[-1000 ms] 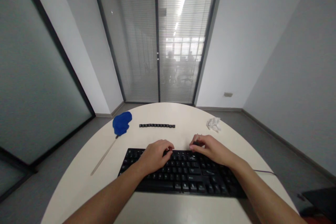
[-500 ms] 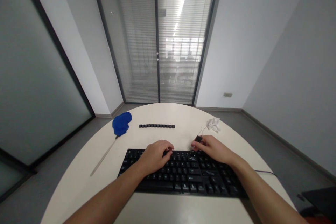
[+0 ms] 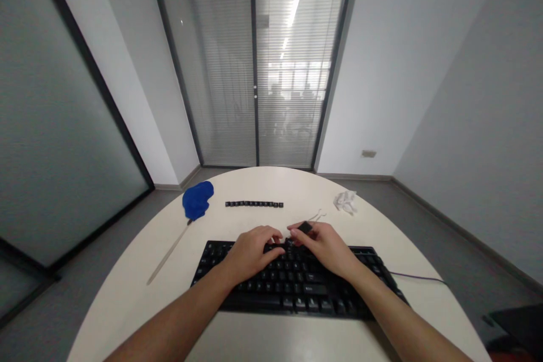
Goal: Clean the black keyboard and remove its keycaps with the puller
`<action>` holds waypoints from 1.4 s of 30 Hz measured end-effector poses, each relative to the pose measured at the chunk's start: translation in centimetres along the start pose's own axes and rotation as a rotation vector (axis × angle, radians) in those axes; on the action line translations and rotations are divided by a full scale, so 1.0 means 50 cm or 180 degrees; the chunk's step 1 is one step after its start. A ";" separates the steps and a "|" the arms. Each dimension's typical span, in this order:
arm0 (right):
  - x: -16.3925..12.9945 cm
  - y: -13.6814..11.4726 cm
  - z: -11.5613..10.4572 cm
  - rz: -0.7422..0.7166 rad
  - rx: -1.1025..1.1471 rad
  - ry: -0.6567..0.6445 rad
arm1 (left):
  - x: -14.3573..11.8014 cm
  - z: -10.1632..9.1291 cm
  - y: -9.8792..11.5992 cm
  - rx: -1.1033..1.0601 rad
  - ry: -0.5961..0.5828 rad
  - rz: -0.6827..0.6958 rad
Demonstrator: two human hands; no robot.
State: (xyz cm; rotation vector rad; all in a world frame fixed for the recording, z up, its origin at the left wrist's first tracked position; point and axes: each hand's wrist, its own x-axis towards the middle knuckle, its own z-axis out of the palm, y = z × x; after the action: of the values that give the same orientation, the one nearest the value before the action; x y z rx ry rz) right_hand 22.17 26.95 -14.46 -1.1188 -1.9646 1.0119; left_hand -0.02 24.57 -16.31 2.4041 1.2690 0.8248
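A black keyboard (image 3: 314,289) lies flat near the front of the round table, under both my hands. My left hand (image 3: 253,251) rests over its top rows; thumb and forefinger are apart, with the dark keys showing between them. My right hand (image 3: 330,246) is closed around a keycap puller (image 3: 305,227), whose thin wire prongs point away toward the far right. Its fingertips are low at the top row, beside a small dark key (image 3: 289,241) that seems to stand a little proud. I cannot tell whether the fingertips grip that key.
Beyond the keyboard, several black keycaps (image 3: 254,204) stand in a straight row. A blue cloth (image 3: 197,200) lies at the left, touching the end of a pale thin stick (image 3: 168,253). Crumpled white tissue (image 3: 345,202) sits at the right. A cable (image 3: 418,277) runs off rightward.
My right hand has moved left along the keyboard's top row, carrying the keycap puller closer to my left hand. My left hand has barely shifted, its thumb slightly higher.
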 end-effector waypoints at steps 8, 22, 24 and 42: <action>0.000 0.001 0.029 -0.0161 0.0127 -0.0157 | 0.002 -0.002 0.000 -0.0062 -0.0043 0.0226; 0.002 0.012 0.036 -0.0023 0.0224 -0.0013 | 0.001 -0.008 0.001 0.0077 -0.0217 0.0608; 0.000 0.009 0.036 -0.0064 0.0013 -0.0004 | 0.000 -0.006 -0.001 0.0120 -0.0208 0.0663; -0.007 -0.008 0.038 -0.0264 -0.0465 0.0204 | -0.001 -0.006 0.003 0.0067 -0.0093 0.0571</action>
State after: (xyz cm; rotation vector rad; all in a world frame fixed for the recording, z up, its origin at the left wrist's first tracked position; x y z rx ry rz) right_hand 20.58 25.93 -15.08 -1.1233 -2.0419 0.7903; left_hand -0.14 24.47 -16.00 2.5654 1.0679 0.8248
